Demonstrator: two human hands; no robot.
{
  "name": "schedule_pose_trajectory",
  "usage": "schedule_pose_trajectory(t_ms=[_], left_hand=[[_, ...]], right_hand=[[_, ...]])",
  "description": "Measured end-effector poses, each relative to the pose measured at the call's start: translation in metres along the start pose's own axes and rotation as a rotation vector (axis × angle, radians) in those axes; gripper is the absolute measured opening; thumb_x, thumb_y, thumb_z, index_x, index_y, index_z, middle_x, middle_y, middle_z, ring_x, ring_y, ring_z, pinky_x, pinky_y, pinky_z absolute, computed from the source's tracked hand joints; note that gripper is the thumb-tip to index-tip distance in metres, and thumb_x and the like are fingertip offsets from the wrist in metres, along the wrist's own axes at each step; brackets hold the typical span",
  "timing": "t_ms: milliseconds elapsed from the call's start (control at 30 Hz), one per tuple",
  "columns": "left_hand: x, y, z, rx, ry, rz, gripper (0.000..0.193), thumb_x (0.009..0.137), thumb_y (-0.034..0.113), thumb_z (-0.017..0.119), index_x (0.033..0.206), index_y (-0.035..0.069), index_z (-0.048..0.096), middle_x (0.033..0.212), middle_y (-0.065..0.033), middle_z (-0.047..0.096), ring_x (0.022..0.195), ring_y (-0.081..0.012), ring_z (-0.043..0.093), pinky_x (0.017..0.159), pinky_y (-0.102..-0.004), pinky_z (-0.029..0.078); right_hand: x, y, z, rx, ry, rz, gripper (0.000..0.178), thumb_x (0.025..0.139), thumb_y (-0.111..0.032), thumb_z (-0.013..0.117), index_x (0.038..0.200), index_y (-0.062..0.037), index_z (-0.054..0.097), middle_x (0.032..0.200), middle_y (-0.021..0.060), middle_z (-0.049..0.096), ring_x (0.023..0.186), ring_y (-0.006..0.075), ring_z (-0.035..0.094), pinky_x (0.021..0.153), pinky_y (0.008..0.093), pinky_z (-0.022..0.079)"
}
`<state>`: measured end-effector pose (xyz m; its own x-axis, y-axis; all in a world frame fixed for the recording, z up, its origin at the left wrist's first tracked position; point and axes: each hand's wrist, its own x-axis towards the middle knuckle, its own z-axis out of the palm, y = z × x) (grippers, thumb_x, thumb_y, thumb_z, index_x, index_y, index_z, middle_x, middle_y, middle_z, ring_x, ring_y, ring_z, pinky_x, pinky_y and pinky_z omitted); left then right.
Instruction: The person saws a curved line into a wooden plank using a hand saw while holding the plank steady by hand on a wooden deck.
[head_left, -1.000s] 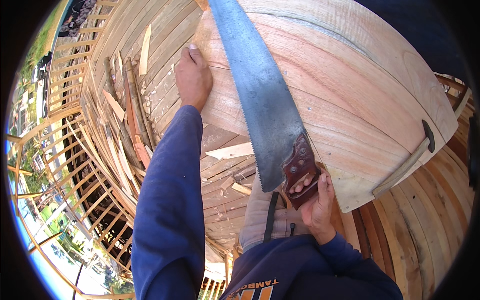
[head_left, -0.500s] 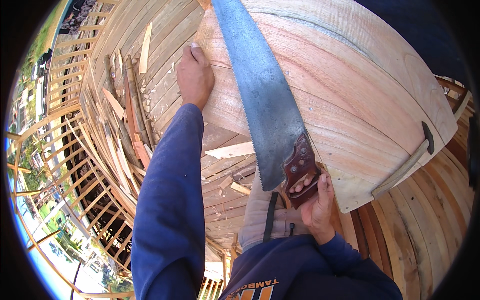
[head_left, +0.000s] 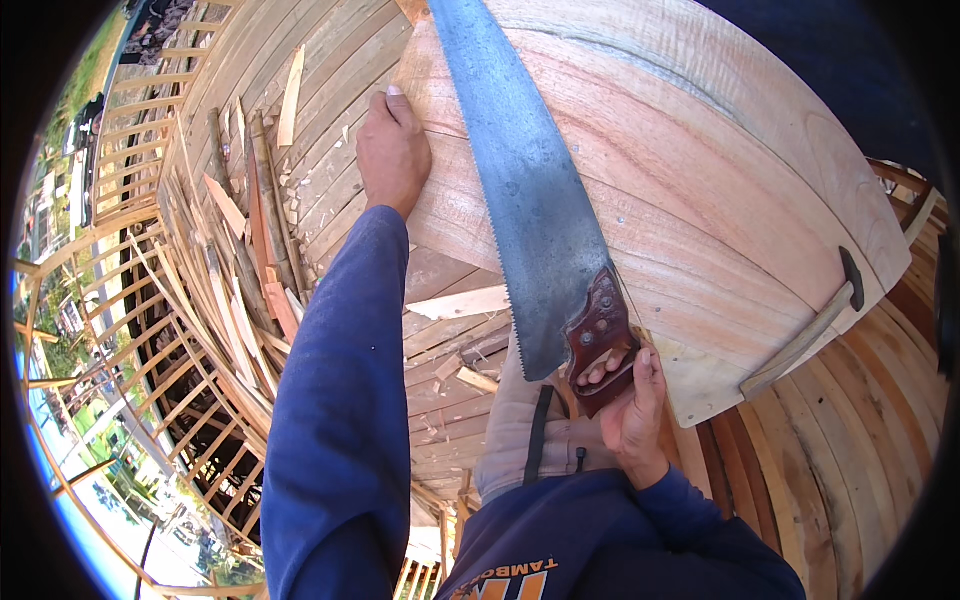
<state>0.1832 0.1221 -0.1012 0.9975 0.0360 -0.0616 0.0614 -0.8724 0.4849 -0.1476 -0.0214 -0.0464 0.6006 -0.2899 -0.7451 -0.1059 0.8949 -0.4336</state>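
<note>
A handsaw point(head_left: 535, 190) with a wide grey blade lies slantwise over the left part of a pale wooden panel point(head_left: 680, 190). My right hand point(head_left: 632, 405) is closed round its dark brown wooden handle, fingers through the grip hole. The saw's teeth face left, and the blade's far end runs out past the top of the picture. At the panel's left edge, my left hand point(head_left: 393, 150) is closed over the wood, thumb on top; its fingertips are hidden. Near the panel's lower right corner lies a hammer point(head_left: 805, 350) with a wooden handle and dark head.
Long wood strips and offcuts point(head_left: 235, 270) are piled on the plank floor point(head_left: 330, 60) at left, with shavings scattered about. A pale offcut point(head_left: 460, 302) lies below the panel's edge. Slatted wooden framing point(head_left: 130, 170) curves along the far left. Curved planks point(head_left: 830, 450) line the lower right.
The view has shifted very slightly. Both hands keep their holds, and the saw stays in almost the same place on the panel.
</note>
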Motion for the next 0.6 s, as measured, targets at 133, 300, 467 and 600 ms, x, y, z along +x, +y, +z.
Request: schedule_pose_trajectory(t_ms=[133,300,467,600], left_hand=[[-0.0005,0.0003,0.0015,0.001,0.005,0.008,0.047,0.106,0.04,0.034,0.097,0.001,0.058,0.092,-0.0304,0.067,0.091,-0.0494,0.063,0.082,-0.0552,0.046],[0.0007,-0.0019,0.0016,0.012,0.014,0.019,0.047,0.106,0.04,0.034,0.099,0.001,0.058,0.094,-0.0308,0.067,0.093,-0.0498,0.063,0.083,-0.0555,0.047],[0.0002,-0.0007,0.0014,0.008,0.013,0.015,0.046,0.105,0.039,0.034,0.1,0.001,0.058,0.094,-0.031,0.067,0.093,-0.0506,0.063,0.083,-0.0556,0.047],[0.0002,-0.0006,0.0019,-0.006,0.016,0.021,0.046,0.105,0.039,0.034,0.1,0.0,0.058,0.095,-0.0313,0.067,0.092,-0.0508,0.062,0.083,-0.0556,0.047]], right_hand=[[-0.0005,0.0008,-0.0001,-0.003,0.016,-0.003,0.025,0.105,-0.033,0.051,0.106,-0.0084,0.049,0.087,0.005,0.056,0.08,0.0207,0.062,0.073,0.0427,0.055],[0.0009,0.0024,-0.0028,0.006,0.0,-0.008,0.027,0.105,-0.031,0.051,0.112,-0.006,0.048,0.088,0.007,0.056,0.079,0.022,0.062,0.073,0.0438,0.056],[0.0007,0.0038,-0.0055,0.044,0.013,-0.01,0.034,0.104,-0.028,0.053,0.125,-0.0024,0.045,0.089,0.0099,0.057,0.079,0.0241,0.063,0.074,0.0464,0.056],[0.0007,0.0035,-0.0061,0.032,0.012,-0.013,0.034,0.104,-0.028,0.054,0.124,-0.0024,0.046,0.089,0.0099,0.057,0.079,0.024,0.063,0.074,0.0462,0.056]])
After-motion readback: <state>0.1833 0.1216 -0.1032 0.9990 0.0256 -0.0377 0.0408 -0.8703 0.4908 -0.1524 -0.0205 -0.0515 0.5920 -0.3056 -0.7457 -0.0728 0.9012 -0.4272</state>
